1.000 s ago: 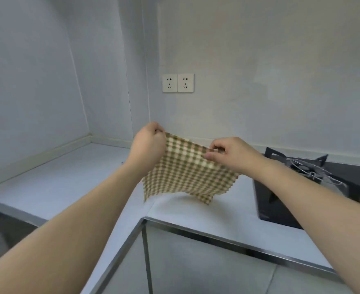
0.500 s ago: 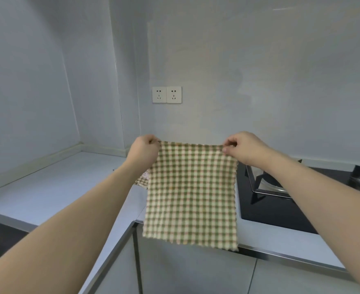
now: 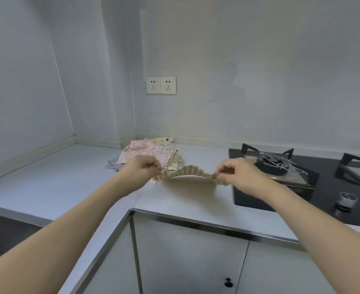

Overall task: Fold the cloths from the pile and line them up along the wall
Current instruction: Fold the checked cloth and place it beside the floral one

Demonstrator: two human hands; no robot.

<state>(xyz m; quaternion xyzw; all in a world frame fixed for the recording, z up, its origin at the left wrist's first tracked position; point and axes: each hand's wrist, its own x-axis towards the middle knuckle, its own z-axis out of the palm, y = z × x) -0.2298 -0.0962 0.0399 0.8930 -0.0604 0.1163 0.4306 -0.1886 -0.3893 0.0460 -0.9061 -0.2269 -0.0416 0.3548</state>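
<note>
Nearest to me, below the counter (image 3: 68, 183) edge, cabinet doors carry a dark round knob (image 3: 228, 282). My two bare forearms reach out over that edge.

My left hand (image 3: 141, 169) is pinched shut on one end of the checked cloth (image 3: 188, 171), thumb and fingertips closed on the fabric. My right hand (image 3: 236, 172) pinches the other end in the same way. The checked cloth hangs between the two hands as a low arch, seen nearly edge-on and blurred, so I cannot tell how many layers it has. It sits just above the counter surface, to the left of the gas hob (image 3: 281, 179); whether any part touches the counter I cannot tell.

The gas hob is black glass set into the counter, with a burner and pan support and a round control knob (image 3: 348, 198) near its front edge.

Beyond my left hand, left of the gas hob, the pile (image 3: 147, 152) of cloths lies on the counter close to the wall (image 3: 259, 71): a pink spotted piece on top, a checked piece and a cream dotted piece showing at its edges. Above the pile, a double socket (image 3: 161, 85) is fixed to the wall.
</note>
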